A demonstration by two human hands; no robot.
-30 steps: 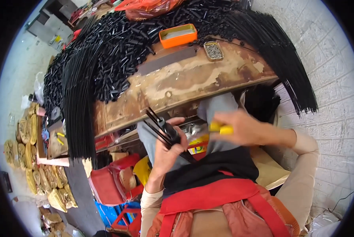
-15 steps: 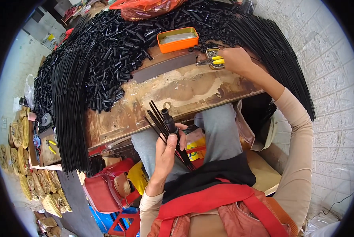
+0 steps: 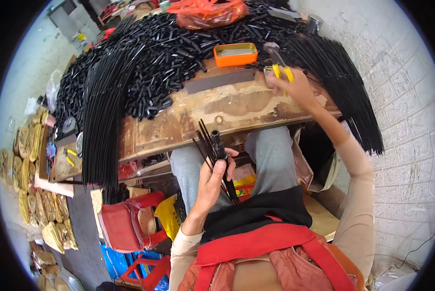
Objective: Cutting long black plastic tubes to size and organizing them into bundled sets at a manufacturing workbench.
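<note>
Rods [image 3: 208,144] and a black tube [image 3: 218,145] are held in the closed grip of the left hand [image 3: 211,178] above the lap [image 3: 271,167], while the small tin [image 3: 268,73] on the table [image 3: 227,107] could be knocked by yellow-handled pliers [image 3: 278,59], held in the right hand [image 3: 295,88], if swung too low.

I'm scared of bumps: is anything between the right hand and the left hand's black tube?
Nothing visible stands up between right hand and black tube; only the edge of the wooden table crosses there.

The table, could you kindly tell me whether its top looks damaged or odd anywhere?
Yes, the table looks worn: in front of the orange box, its surface is blotched pale and dark brown rather than even.
</note>
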